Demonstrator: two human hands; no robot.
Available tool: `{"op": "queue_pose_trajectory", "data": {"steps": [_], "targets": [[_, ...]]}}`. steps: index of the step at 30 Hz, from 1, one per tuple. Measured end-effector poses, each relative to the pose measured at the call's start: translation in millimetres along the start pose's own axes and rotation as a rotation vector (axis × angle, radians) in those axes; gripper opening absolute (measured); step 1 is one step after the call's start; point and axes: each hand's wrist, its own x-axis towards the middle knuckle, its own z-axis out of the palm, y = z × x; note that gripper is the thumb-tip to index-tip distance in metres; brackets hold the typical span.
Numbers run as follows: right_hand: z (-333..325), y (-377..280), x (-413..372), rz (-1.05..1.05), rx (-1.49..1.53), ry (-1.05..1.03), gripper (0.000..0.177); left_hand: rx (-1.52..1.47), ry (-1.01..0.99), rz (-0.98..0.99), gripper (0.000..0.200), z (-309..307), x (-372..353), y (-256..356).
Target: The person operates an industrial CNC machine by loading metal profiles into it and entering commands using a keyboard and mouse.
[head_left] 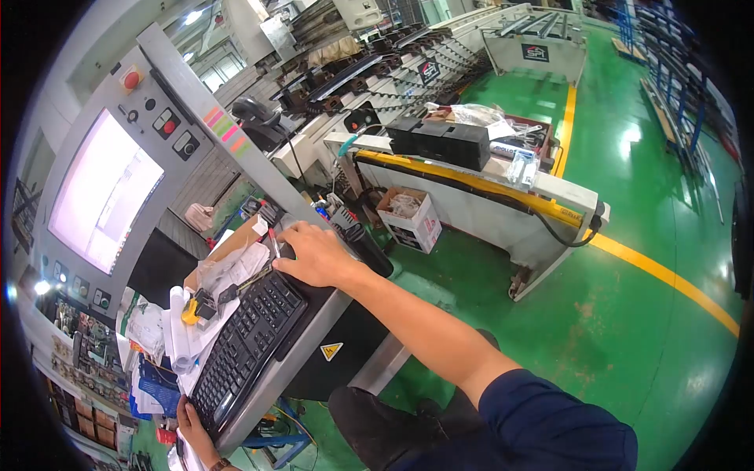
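My right hand (314,255) rests at the far end of the console shelf, its fingers curved over a dark computer mouse (287,252) that is mostly hidden under the palm. A black keyboard (250,345) lies along the shelf between my hands. At its near end is my left hand (196,436), fingers extended beside the keyboard's corner and partly hidden, holding nothing that I can see. A yellow and black tape measure (199,307) sits just behind the keys. The lit monitor (106,192) is set in the grey control panel to the left.
Rolled paper (181,330) and loose sheets crowd the shelf behind the keyboard. A red emergency button (132,79) tops the panel. Beyond stand a machine frame with a yellow rail (471,187), a black box (440,143) on it, and a carton (410,220) on the green floor.
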Motion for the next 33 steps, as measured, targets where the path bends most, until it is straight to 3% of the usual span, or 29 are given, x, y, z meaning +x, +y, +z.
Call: {"op": "queue_pose_trajectory", "data": {"steps": [33], "targets": [[-3, -2, 0, 0.014, -0.006, -0.012, 0.068, 0.017, -0.005, -0.001, 0.055, -2, 1, -3]]}}
